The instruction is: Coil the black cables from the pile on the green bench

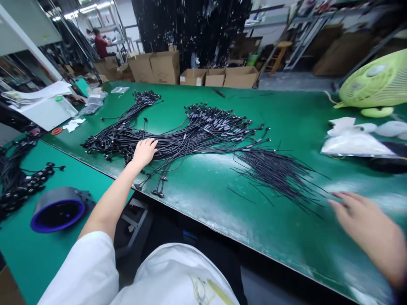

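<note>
A large bundle of black cables (173, 144) with small connectors at both ends stretches across the green table. Palm down on its left part rests my left hand (144, 152), fingers stretched out over the cables. Right of the bundle lies a loose heap of thin black strips, which look like cable ties (276, 171). At the heap's right end is my right hand (365, 224), slightly blurred, thumb and forefinger close together at the tip of one strip. A smaller cable bunch (135, 110) lies behind the large one.
A lime-green fan (375, 80) and a clear bag of white pieces (356, 142) are at the right. At the left stand a white box (47, 110) and a grey-and-purple round container (59, 212). Cardboard boxes (163, 67) line the table's far side; a person (101, 44) sits beyond.
</note>
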### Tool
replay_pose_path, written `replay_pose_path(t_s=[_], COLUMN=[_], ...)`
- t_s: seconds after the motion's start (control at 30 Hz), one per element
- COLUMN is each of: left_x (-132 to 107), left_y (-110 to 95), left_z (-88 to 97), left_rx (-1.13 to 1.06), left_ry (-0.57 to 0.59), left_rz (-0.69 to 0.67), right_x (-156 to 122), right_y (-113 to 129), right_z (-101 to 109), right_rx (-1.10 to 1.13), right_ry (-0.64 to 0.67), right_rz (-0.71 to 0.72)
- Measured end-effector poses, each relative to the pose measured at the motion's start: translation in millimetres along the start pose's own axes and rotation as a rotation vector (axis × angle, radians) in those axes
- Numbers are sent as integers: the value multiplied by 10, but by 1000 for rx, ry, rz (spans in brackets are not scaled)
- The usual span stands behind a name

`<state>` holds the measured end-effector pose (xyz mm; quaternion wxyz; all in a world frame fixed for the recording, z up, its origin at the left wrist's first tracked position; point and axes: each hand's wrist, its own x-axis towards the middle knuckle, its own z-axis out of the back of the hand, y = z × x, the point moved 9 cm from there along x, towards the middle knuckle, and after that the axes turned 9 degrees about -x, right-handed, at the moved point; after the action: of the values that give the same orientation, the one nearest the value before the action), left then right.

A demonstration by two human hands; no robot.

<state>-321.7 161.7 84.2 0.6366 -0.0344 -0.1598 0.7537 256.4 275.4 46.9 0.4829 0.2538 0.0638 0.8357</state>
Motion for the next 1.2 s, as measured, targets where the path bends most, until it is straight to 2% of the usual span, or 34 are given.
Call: replay_pose_path(t_s=[0.07,0.1,0.17,0.23,0.3,0.33,0.37,0.43,0.47,0.53,0.6,0.67,0.7,0.77,0.83,0.87,0.93,0.97,1.03,1.1,1.13,1.2], left_x=[67,47,-90,-310,-525,-615,-687,-784,-814,-846,-844,-835,-830,-817,-774,-727,-602,-534,-417,-361,-360,-414], left_y=[-50,-122,-325,-565,-724,-800,-870,-998,-1040,-1038,-873,-592,-459,-300,-320,-386,-648,-874,-1455,-2018,-2250,-2539], left_z=[-69,-121,-236,-351,-478,-483,-434,-160,45,477,826,994,972,754,493,406,307,268,180,73,-4,-194], left_rx=[-9,-20,-47,-79,-83,-84,-106,-207,-277,-364,-375,-382,-423,-628,-899,-1007,-1123,-1146,-1173,-1196,-1220,-1324], left_ry=[91,127,149,132,176,187,187,140,98,14,-65,-108,-83,35,90,50,-95,-138,-125,-31,57,298], left_rz=[-49,-84,-157,-228,-210,-210,-211,-234,-246,-242,-152,-10,47,105,105,88,15,-53,-213,-323,-351,-351], right_x=[130,214,389,550,716,813,929,1212,1386,1765,2110,2345,2408,2417,2299,2224,2073,1993,1836,1734,1716,1733], right_y=[255,484,1114,1843,2551,2864,3136,3505,3586,3542,3288,2937,2768,2514,2455,2509,2742,2883,3159,3330,3349,3192], right_z=[-190,-331,-626,-907,-1166,-1279,-1369,-1528,-1574,-1550,-1321,-910,-646,-28,533,731,928,954,966,1030,1105,1341], right_rx=[-50,-40,18,38,26,16,9,36,50,68,70,85,113,215,258,223,61,-21,-133,-210,-259,-383], right_ry=[10,65,182,260,275,257,219,189,184,172,111,14,-56,-258,-432,-463,-409,-356,-272,-247,-256,-293], right_rz=[-21,14,147,297,431,485,526,552,531,437,314,193,143,84,102,129,189,216,268,281,271,206])
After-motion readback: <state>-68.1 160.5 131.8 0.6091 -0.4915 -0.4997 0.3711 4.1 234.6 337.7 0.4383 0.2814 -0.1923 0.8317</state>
